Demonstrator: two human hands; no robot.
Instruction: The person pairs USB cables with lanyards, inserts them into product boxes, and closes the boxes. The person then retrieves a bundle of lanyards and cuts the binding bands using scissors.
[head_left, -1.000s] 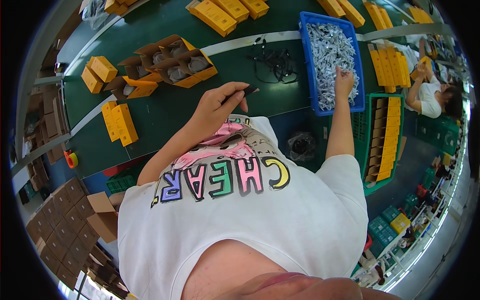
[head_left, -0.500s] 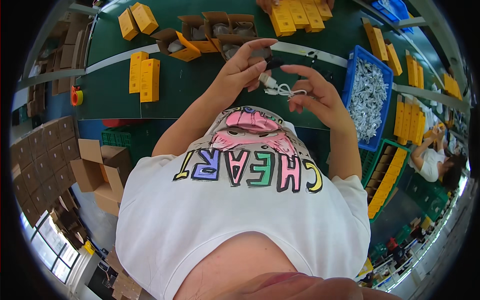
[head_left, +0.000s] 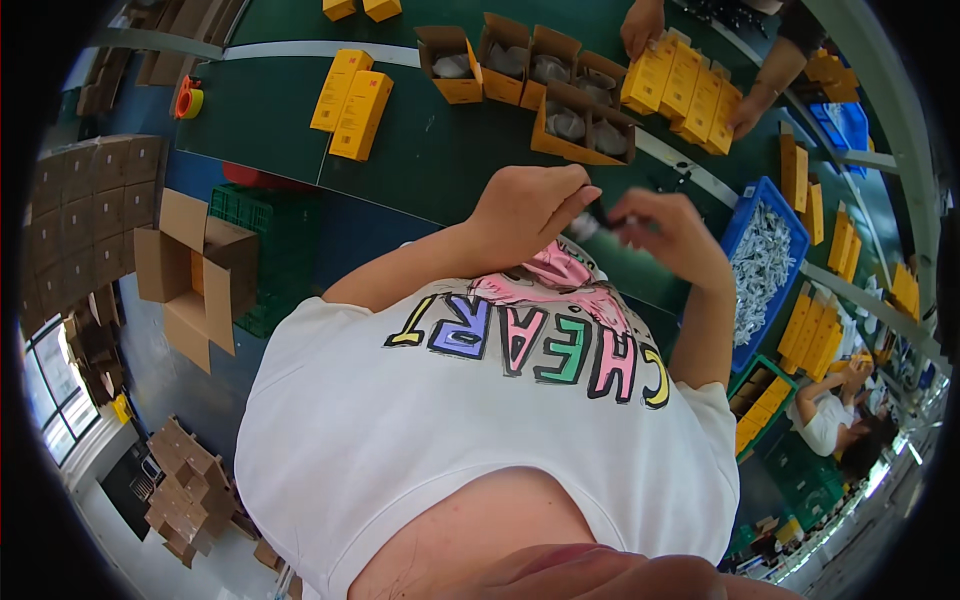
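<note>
My left hand is closed in a pinch on a small black piece, whose exact kind is unclear. A white USB cable shows as a blurred bundle below its fingertips. Facing it, my right hand has its fingers curled together by the other end of the black piece; motion blurs them, and what they grip is hard to make out. Both hands are just in front of my shirt, at the near edge of the green table. Open yellow boxes with clear-wrapped contents stand beyond them.
A blue tray heaped with white cables lies to the right. Two closed yellow boxes lie at the left, with a tape roll farther left. Across the table, another person's hands hold yellow boxes. An open carton stands below left.
My hands have drawn closer together and nearer my body, and my right fingers have curled in. The other person's hands and boxes show more fully as the view has shifted.
</note>
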